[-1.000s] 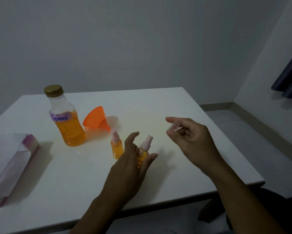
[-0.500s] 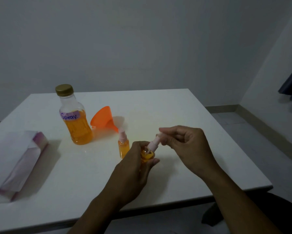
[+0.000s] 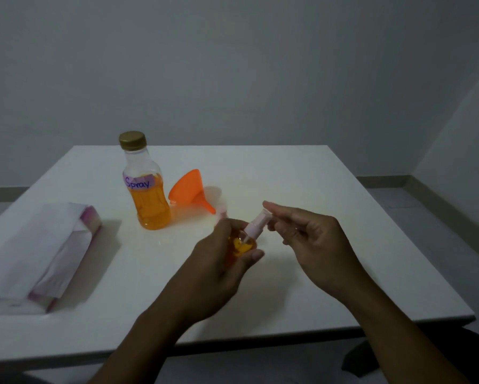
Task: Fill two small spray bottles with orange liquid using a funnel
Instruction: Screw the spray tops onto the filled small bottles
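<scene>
My left hand (image 3: 218, 261) grips a small spray bottle (image 3: 242, 243) of orange liquid, tilted to the right above the table. Its pink spray head (image 3: 256, 224) points at my right hand (image 3: 310, 239), whose thumb and forefinger pinch a small clear cap at the nozzle tip. A second small spray bottle (image 3: 221, 212) stands behind my left hand; only its pink top shows. The large bottle (image 3: 146, 189) labelled "Spray", with a gold cap and half full of orange liquid, stands at the back left. An orange funnel (image 3: 191, 192) lies on its side beside it.
A white table (image 3: 316, 189) holds everything. A white and pink paper packet (image 3: 47, 253) lies at the left. The table's front edge runs just below my forearms, with floor and a wall skirting at the right.
My left hand has lifted and tilted the small spray bottle. My right hand has come in from the right with the clear cap and now meets the nozzle. The view has shifted left.
</scene>
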A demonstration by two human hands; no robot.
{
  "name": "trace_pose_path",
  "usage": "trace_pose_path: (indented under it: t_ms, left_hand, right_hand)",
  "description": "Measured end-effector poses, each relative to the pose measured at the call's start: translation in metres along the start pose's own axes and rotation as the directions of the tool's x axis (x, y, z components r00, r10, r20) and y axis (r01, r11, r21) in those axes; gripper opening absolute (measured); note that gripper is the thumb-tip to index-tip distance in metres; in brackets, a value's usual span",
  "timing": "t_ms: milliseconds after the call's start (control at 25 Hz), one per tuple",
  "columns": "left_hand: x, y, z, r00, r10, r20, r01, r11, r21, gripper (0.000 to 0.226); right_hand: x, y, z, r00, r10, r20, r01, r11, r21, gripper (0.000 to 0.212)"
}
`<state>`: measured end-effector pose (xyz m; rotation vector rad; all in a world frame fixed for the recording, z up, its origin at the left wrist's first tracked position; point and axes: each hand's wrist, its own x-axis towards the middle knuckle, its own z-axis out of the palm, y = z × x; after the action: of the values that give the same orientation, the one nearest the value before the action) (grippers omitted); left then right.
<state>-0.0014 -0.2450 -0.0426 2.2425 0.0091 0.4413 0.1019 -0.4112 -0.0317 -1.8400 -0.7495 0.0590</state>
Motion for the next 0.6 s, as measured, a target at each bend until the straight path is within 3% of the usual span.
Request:
trace_pose_path:
  t_ms: [120,280,480,600]
  left_hand:
    - [-0.006,-0.009,-0.030,0.982,-0.024,-0.186,0.021,1.000,-0.017,0.038]
    - [-0.009,-0.044,-0.062,0.893,-0.166,-0.418,0.194,0.981,0.025,0.039]
    - [-0.006,-0.080,-0.081,0.797,-0.277,-0.537,0.336,0.942,0.012,0.054]
    - [-0.002,-0.092,-0.083,0.756,-0.321,-0.571,0.350,0.935,-0.063,0.056]
  right_hand:
    - [0.007,-0.002,0.005,0.998,-0.026,-0.056,0.021,0.996,-0.088,0.035]
    - [0.017,-0.002,0.034,0.997,-0.068,-0.033,0.057,0.965,-0.256,0.035]
    - [0.029,-0.007,0.071,0.999,0.030,0.016,-0.024,0.952,-0.306,0.055]
    - [0.033,-0.006,0.077,0.999,0.038,0.006,-0.035,0.962,-0.271,0.045]
